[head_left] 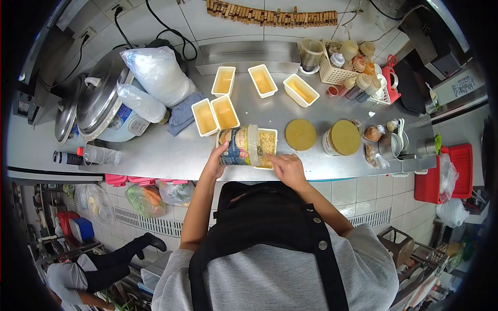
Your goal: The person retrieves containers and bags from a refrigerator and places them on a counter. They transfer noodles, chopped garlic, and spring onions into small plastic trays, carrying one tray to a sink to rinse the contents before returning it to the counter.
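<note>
My left hand (pixel 216 161) is wrapped round a large clear plastic jar (pixel 234 147) with a blue, colourful label. The jar lies tilted on its side, mouth to the right. Beside that mouth is a cream rectangular tub (pixel 274 136) holding pale, crumbly food (pixel 267 142). At the tub's near right edge is my right hand (pixel 288 169), its fingers curled and the index finger reaching to the rim; what they grip, if anything, is hidden. Further back stand several similar tubs (pixel 224 80) with yellowish insides. A gold lid (pixel 300 135) lies right of the filled tub.
A gold-lidded jar (pixel 342 138) stands to the right, near small bags and metal cups (pixel 390 145). Sauce bottles (pixel 358 85) and a basket (pixel 337 75) are at the back right. Large pots (pixel 101 106), plastic bags (pixel 155 75) and a blue cloth (pixel 185 114) occupy the left. Another person (pixel 85 274) is behind, lower left.
</note>
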{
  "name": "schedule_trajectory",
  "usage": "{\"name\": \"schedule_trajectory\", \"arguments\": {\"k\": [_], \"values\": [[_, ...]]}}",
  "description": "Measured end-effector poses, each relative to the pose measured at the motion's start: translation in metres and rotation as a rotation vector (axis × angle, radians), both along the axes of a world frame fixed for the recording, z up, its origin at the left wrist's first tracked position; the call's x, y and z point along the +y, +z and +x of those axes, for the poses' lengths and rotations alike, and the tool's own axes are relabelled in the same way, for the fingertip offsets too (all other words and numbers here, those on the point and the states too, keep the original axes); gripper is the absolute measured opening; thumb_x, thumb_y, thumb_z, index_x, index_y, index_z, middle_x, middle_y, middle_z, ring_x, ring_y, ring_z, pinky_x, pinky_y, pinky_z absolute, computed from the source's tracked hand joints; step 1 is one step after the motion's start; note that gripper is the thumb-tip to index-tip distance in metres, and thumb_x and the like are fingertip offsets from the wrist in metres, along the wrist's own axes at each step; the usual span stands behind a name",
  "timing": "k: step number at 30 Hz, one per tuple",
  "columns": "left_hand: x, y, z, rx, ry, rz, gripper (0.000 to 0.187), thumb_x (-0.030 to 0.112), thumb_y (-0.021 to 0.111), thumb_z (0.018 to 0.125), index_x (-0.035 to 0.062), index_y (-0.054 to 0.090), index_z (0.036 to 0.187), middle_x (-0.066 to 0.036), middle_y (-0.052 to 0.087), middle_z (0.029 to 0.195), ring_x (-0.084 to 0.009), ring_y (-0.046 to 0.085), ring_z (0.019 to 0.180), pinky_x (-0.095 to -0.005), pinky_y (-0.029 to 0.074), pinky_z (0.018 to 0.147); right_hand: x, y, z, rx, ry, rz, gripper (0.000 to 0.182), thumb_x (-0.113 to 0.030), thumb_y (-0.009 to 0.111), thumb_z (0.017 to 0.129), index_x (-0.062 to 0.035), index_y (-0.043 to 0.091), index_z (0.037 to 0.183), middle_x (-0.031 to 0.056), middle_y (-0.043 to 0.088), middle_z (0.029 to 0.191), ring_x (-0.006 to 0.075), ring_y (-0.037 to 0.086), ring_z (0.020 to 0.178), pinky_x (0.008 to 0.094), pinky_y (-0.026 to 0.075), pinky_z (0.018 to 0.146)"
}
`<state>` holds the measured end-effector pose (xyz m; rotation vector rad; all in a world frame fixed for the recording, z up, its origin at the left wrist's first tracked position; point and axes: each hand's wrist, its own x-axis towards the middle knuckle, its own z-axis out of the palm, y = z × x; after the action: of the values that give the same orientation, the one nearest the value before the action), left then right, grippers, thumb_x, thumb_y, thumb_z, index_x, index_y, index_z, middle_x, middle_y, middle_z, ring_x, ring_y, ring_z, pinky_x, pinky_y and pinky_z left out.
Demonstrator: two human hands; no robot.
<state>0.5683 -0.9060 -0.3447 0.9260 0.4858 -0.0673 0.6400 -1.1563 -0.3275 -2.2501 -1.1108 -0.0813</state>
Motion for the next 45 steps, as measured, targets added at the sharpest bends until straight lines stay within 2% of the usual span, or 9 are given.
{"name": "schedule_trajectory", "arguments": {"k": [6, 13, 15, 21, 31, 36, 39, 41, 45], "values": [[-0.002, -0.003, 0.001, -0.004, -0.012, -0.015, 0.050, 0.039, 0.052, 0.087, 0.0062, 0.045, 0.125, -0.008, 0.061, 0.109, -0.0199, 0.061, 0.098, -0.0388, 0.049, 0.086, 0.010, -0.003, -0.003, -0.002, -0.018, 0.194, 0.029, -0.007, 0.059, 0.075, -0.0136, 0.066, 0.102, 0.0053, 0.057, 0.064, 0.0233, 0.056, 0.061, 0.0364, 0.040, 0.058], [0.001, 0.001, -0.008, 0.019, 0.067, -0.027, 0.051, 0.040, 0.051, 0.087, 0.0066, 0.045, 0.126, -0.010, 0.060, 0.112, -0.0221, 0.060, 0.100, -0.0413, 0.049, 0.086, -0.006, 0.005, 0.007, 0.074, -0.128, 0.132, 0.024, -0.010, 0.058, 0.077, -0.0114, 0.066, 0.100, 0.0096, 0.060, 0.066, 0.0264, 0.059, 0.058, 0.0388, 0.045, 0.056], [0.003, 0.000, -0.014, 0.006, 0.085, -0.068, 0.052, 0.041, 0.050, 0.088, 0.0069, 0.045, 0.126, -0.010, 0.059, 0.113, -0.0229, 0.060, 0.101, -0.0422, 0.049, 0.087, -0.003, 0.016, 0.003, 0.293, -0.320, 0.065, 0.020, -0.013, 0.056, 0.081, -0.0099, 0.066, 0.098, 0.0142, 0.063, 0.069, 0.0308, 0.061, 0.060, 0.0407, 0.048, 0.057], [0.000, 0.006, -0.019, -0.047, 0.153, -0.195, 0.047, 0.038, 0.048, 0.089, 0.0055, 0.046, 0.124, -0.009, 0.061, 0.111, -0.0223, 0.061, 0.099, -0.0420, 0.050, 0.085, 0.011, 0.017, -0.007, 0.410, -0.330, -0.055, 0.017, -0.016, 0.054, 0.083, -0.0102, 0.066, 0.095, 0.0182, 0.063, 0.073, 0.0349, 0.061, 0.064, 0.0434, 0.049, 0.059], [0.000, 0.006, -0.022, -0.051, 0.156, -0.189, 0.048, 0.039, 0.048, 0.089, 0.0061, 0.047, 0.124, -0.009, 0.061, 0.112, -0.0223, 0.061, 0.100, -0.0417, 0.049, 0.085, 0.018, 0.011, 0.005, 0.272, -0.369, -0.020, 0.019, -0.016, 0.054, 0.082, -0.0115, 0.066, 0.097, 0.0174, 0.063, 0.070, 0.0348, 0.061, 0.064, 0.0443, 0.049, 0.059], [0.000, 0.004, -0.016, -0.053, 0.122, -0.193, 0.050, 0.041, 0.048, 0.089, 0.0075, 0.045, 0.126, -0.010, 0.059, 0.115, -0.0235, 0.059, 0.102, -0.0423, 0.049, 0.086, 0.021, 0.014, 0.016, 0.268, -0.354, -0.072, 0.019, -0.015, 0.055, 0.083, -0.0111, 0.066, 0.097, 0.0172, 0.063, 0.073, 0.0333, 0.061, 0.064, 0.0415, 0.048, 0.057], [0.002, -0.008, -0.015, -0.018, 0.093, -0.162, 0.052, 0.042, 0.049, 0.087, 0.0086, 0.044, 0.127, -0.011, 0.057, 0.117, -0.0251, 0.058, 0.104, -0.0449, 0.048, 0.087, 0.024, 0.043, 0.005, 0.392, -0.340, 0.087, 0.020, -0.014, 0.057, 0.082, -0.0117, 0.067, 0.100, 0.0160, 0.064, 0.075, 0.0315, 0.062, 0.063, 0.0371, 0.049, 0.057], [-0.002, -0.005, -0.008, -0.024, 0.037, -0.168, 0.052, 0.043, 0.048, 0.088, 0.0074, 0.045, 0.126, -0.011, 0.059, 0.114, -0.0249, 0.059, 0.102, -0.0459, 0.048, 0.087, 0.031, 0.040, 0.001, 0.359, -0.079, 0.350, 0.022, -0.013, 0.058, 0.082, -0.0131, 0.067, 0.102, 0.0140, 0.065, 0.079, 0.0291, 0.063, 0.064, 0.0341, 0.049, 0.057], [-0.009, 0.006, 0.000, -0.001, 0.069, -0.208, 0.051, 0.044, 0.047, 0.088, 0.0068, 0.047, 0.124, -0.011, 0.060, 0.111, -0.0244, 0.060, 0.099, -0.0461, 0.048, 0.086, 0.032, 0.028, 0.003, 0.441, -0.022, 0.255, 0.023, -0.010, 0.057, 0.083, -0.0140, 0.066, 0.103, 0.0122, 0.066, 0.085, 0.0273, 0.063, 0.068, 0.0336, 0.050, 0.058]]}}
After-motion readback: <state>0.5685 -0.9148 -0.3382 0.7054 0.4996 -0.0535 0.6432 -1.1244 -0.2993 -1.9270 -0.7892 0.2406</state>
